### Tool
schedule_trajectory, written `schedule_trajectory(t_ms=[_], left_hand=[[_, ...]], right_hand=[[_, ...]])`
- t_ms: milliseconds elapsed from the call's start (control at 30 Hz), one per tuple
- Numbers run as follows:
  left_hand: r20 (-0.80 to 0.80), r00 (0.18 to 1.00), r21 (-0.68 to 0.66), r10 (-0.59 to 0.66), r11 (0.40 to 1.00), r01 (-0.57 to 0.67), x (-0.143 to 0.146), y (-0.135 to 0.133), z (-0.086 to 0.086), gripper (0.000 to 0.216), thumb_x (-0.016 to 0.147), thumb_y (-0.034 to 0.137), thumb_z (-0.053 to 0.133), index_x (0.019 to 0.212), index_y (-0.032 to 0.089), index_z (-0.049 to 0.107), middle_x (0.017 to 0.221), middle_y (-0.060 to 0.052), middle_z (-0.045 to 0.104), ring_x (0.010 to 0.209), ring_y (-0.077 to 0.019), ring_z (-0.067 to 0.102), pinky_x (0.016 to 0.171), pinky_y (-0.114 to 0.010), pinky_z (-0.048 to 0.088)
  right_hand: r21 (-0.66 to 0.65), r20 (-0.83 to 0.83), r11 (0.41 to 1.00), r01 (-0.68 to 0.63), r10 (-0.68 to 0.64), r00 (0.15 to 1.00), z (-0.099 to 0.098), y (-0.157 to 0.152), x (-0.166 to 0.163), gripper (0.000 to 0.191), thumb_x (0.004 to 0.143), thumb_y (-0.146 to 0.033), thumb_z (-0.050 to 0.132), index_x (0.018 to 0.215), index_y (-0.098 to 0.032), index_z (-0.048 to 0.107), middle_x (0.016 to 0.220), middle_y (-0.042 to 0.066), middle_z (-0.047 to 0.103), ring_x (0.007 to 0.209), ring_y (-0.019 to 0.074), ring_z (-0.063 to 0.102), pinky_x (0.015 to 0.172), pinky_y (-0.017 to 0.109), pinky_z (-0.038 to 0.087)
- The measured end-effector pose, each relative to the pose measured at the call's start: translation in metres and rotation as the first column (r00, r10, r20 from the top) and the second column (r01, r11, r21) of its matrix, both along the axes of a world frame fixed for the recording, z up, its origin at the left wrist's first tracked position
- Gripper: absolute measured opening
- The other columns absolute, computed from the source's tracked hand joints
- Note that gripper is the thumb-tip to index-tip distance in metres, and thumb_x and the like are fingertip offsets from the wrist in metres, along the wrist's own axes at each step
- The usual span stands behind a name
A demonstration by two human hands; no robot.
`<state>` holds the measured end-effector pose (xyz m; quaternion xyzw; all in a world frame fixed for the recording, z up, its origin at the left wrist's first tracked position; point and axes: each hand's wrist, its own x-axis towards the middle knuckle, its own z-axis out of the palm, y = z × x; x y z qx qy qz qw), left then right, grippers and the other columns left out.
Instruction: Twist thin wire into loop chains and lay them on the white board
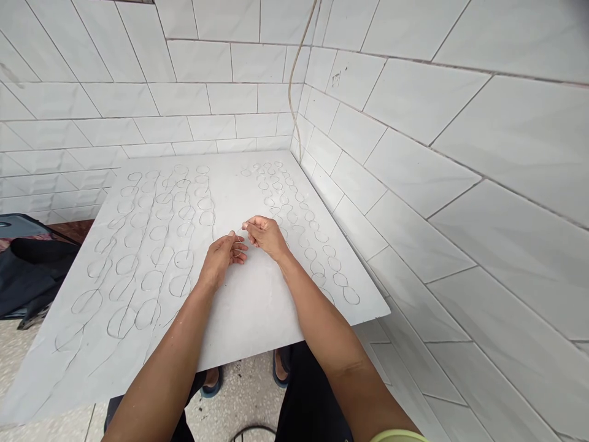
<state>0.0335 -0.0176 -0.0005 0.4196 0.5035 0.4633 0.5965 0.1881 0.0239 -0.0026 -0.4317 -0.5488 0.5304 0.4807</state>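
Above the middle of a white board (251, 307), my left hand (224, 258) pinches a thin wire (238, 231) between thumb and forefinger, its other fingers loosely curled. My right hand (264, 236), just to the right and slightly farther away, has its fingertips closed on the same wire. How the wire is bent between the fingers is too fine to make out. Left of my hands lie rows of wire loops with long tails (127, 264). On the right, rows of wire twisted into double loops (340, 279) lie along the board's edge.
White tiled walls (460, 245) meet behind the board and run close along its right side. A cable (291, 86) hangs down the corner. Dark cloth (32, 270) lies on a chair at the left. Speckled floor (243, 393) and sandalled feet show below the front edge.
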Motion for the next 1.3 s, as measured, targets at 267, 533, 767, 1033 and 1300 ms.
schedule_trajectory(t_ms=[267,533,767,1033,1300], left_hand=[[0.115,0.987,-0.041,-0.112,0.992,0.117,-0.003,-0.002,0.003,0.049,0.089,0.062,0.06,0.095,0.014,0.068,0.077,-0.008,0.067,0.056,-0.0141,0.058,0.052,-0.029,0.043],[0.148,0.98,0.067,-0.132,0.99,0.123,-0.001,-0.002,0.001,0.033,0.085,0.047,0.073,0.082,0.019,0.057,0.064,0.004,0.05,0.048,-0.0075,0.044,0.048,-0.023,0.032],[0.09,0.996,0.145,-0.011,0.989,-0.002,0.0,0.0,-0.008,0.032,0.09,0.05,0.064,0.084,0.021,0.054,0.062,0.005,0.048,0.048,-0.0074,0.043,0.047,-0.021,0.029],[0.076,0.991,0.19,0.109,0.974,-0.122,0.0,0.001,-0.011,0.025,0.089,0.043,0.062,0.084,0.021,0.053,0.062,0.005,0.048,0.049,-0.0076,0.042,0.047,-0.021,0.03],[0.183,0.969,0.172,0.166,0.965,-0.197,0.005,0.0,-0.011,0.029,0.089,0.043,0.066,0.08,0.02,0.051,0.062,0.004,0.051,0.05,-0.008,0.045,0.048,-0.021,0.032]], right_hand=[[0.044,0.044,0.998,0.054,-0.056,0.997,0.002,-0.003,-0.001,0.025,0.089,-0.046,0.06,0.084,-0.022,0.063,0.053,-0.005,0.051,0.05,0.0105,0.044,0.049,0.022,0.036],[0.088,0.062,0.993,0.082,-0.088,0.994,-0.003,-0.005,-0.013,0.025,0.092,-0.048,0.056,0.085,-0.024,0.057,0.05,-0.007,0.048,0.046,0.011,0.042,0.049,0.023,0.037],[0.099,0.07,0.972,0.212,-0.219,0.973,-0.011,-0.011,-0.032,0.025,0.096,-0.048,0.049,0.087,-0.025,0.052,0.055,-0.006,0.05,0.049,0.0124,0.046,0.05,0.023,0.038],[0.091,0.018,0.97,0.224,-0.227,0.974,-0.01,-0.016,-0.039,0.024,0.096,-0.046,0.049,0.086,-0.025,0.05,0.054,-0.006,0.048,0.048,0.0127,0.045,0.048,0.024,0.036],[0.1,-0.093,0.955,0.28,-0.271,0.958,-0.016,-0.019,-0.051,0.026,0.096,-0.049,0.05,0.088,-0.024,0.051,0.052,-0.007,0.051,0.048,0.0134,0.05,0.052,0.025,0.042]])
